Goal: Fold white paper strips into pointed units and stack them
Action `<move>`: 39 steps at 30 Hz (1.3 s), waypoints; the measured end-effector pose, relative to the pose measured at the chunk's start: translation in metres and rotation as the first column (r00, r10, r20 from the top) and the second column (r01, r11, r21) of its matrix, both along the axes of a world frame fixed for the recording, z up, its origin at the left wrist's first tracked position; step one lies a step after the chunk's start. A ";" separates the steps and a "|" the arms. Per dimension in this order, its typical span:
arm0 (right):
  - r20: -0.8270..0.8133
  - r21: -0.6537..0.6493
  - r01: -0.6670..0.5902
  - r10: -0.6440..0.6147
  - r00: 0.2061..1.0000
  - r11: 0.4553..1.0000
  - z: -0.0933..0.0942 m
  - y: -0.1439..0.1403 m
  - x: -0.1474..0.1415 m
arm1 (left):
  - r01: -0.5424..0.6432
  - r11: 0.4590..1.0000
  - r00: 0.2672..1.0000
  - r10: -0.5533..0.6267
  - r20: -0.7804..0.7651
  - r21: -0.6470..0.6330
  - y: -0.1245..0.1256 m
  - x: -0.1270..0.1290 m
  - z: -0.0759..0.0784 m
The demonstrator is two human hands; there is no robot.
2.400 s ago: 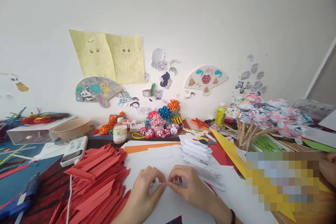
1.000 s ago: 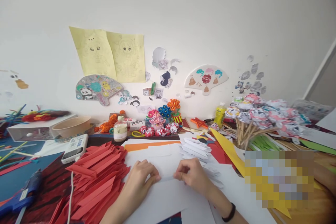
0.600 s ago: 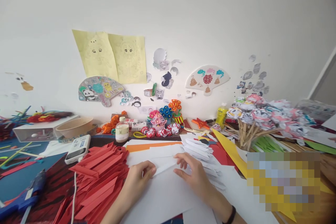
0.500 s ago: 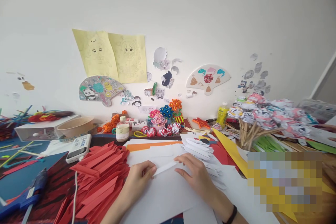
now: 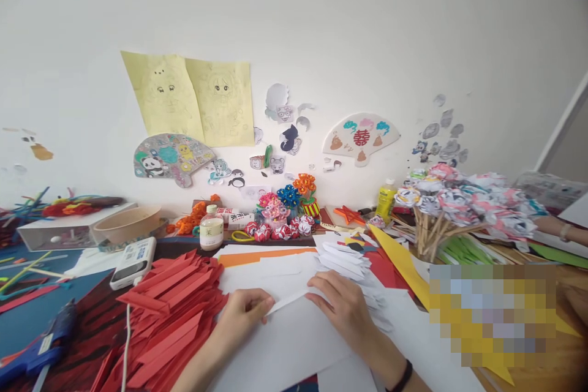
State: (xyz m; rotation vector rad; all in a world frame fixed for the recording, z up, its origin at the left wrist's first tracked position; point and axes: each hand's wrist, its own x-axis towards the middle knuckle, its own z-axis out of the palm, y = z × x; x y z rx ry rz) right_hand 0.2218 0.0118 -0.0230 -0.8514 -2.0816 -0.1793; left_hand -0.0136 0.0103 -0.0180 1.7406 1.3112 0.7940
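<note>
Between my two hands stretches a narrow folded strip of white paper [image 5: 289, 302], slanting up to the right. My left hand [image 5: 243, 313] pinches its lower left end between thumb and fingers. At the upper right end, my right hand [image 5: 339, 305] has thumb and fingertips closed on the strip. White paper sheets [image 5: 275, 352] lie flat beneath both hands. A heap of folded red paper strips [image 5: 177, 312] is left of my left hand. Just beyond my right hand lies a pile of folded white paper strips [image 5: 344, 260].
A blue glue gun [image 5: 50, 343] and a white device [image 5: 134, 263] with a cable lie at left. A small bottle [image 5: 212, 229] stands behind the red strips. Paper flowers on sticks [image 5: 432, 220] and yellow paper [image 5: 399, 266] are at right. Another person's arm [image 5: 554, 229] shows at far right.
The strip looks narrower now, its face turned more edge-on, with both hands still on it. The view has shifted slightly. Another person's forearm has come into sight at far right.
</note>
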 end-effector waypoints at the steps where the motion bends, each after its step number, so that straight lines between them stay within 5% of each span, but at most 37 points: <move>1: 0.009 0.004 -0.010 0.010 1.000 1.000 0.001 0.000 0.000 | 0.003 1.000 1.000 -0.003 0.001 -0.003 0.000 0.000 0.000; 11: -0.039 0.032 -0.011 0.012 0.999 0.999 -0.003 0.004 0.001 | -0.021 1.000 1.000 0.021 -0.017 0.008 -0.002 0.004 0.008; 15: -0.152 -0.014 0.178 -0.178 0.972 0.984 0.006 0.008 0.016 | -0.041 0.995 0.996 0.048 -0.069 0.095 -0.002 0.001 0.007; 18: -0.225 -0.045 0.381 -0.381 0.897 0.923 0.010 0.014 0.032 | -0.053 0.979 0.978 0.091 -0.189 0.197 -0.006 0.002 0.007; 25: -0.134 -0.133 0.625 -0.639 0.757 0.769 0.003 0.021 0.060 | 0.046 0.897 0.793 0.235 -0.562 0.440 -0.005 0.016 0.016; 30: -0.048 -0.142 0.664 -0.676 0.736 0.734 0.001 0.021 0.065 | 0.189 0.840 0.627 0.294 -0.721 0.508 0.019 0.023 0.021; 39: 0.018 -0.138 0.679 -0.684 0.729 0.721 -0.002 0.022 0.067 | 0.269 0.792 0.592 0.313 -0.743 0.548 0.038 0.018 0.000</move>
